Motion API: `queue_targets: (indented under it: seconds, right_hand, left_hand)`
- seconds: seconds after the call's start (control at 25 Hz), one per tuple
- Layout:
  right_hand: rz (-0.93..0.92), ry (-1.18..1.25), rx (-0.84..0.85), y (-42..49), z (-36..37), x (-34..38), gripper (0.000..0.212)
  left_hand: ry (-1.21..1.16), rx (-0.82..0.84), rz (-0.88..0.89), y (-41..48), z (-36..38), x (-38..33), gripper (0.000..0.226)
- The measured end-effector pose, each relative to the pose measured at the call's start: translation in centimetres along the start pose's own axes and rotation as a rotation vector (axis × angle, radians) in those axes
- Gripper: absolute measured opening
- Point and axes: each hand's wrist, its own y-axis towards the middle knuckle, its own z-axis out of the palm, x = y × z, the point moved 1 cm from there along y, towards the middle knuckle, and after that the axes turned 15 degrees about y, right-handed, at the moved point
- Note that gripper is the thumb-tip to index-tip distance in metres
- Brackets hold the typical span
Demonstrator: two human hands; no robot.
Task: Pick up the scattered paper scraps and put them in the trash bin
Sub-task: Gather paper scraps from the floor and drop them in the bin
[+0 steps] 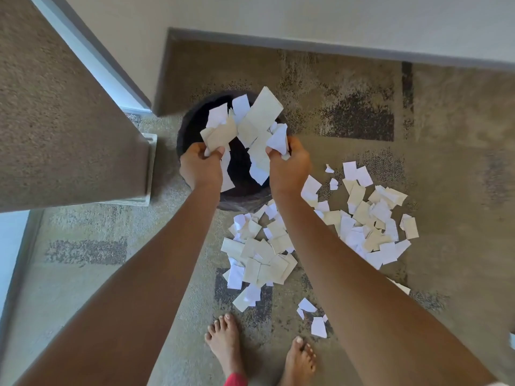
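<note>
A round black trash bin [192,121] stands on the carpet near the wall corner. Both my hands hover over its mouth. My left hand [199,165] grips a bunch of white and cream paper scraps [220,129]. My right hand [289,165] grips another bunch of scraps [262,118], with pieces hanging down over the bin's opening. A large pile of scraps [262,252] lies on the carpet just in front of the bin, and a second pile [367,218] spreads to its right. A few loose scraps [315,316] lie near my bare feet.
A beige speckled counter or ledge [64,121] juts in from the left, right beside the bin. The wall with a grey baseboard [334,48] runs behind the bin. My bare feet [225,344] stand on the patterned carpet below the piles.
</note>
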Motion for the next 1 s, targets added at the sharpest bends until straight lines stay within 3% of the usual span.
queue_targets:
  seconds: [0.32, 0.44, 0.8, 1.0]
  right_hand:
    - [-0.004, -0.409, 0.093, 1.4, 2.0, -2.8, 0.009]
    - [0.009, -0.486, 0.124, 1.7, 2.4, -3.4, 0.011]
    - [-0.033, -0.439, 0.158, 1.3, 1.9, -4.1, 0.019]
    - [-0.274, -0.241, 0.157, 0.3, -0.1, -5.2, 0.021]
  left_hand:
    - [0.368, 0.062, 0.209, 1.5, 2.2, 0.2, 0.024]
    - [0.388, 0.103, 0.231, 1.9, 3.0, 1.0, 0.018]
    - [0.331, 0.118, 0.282, 1.0, 3.4, 2.9, 0.013]
    - [0.184, 0.103, 0.467, -1.4, 3.6, 4.1, 0.011]
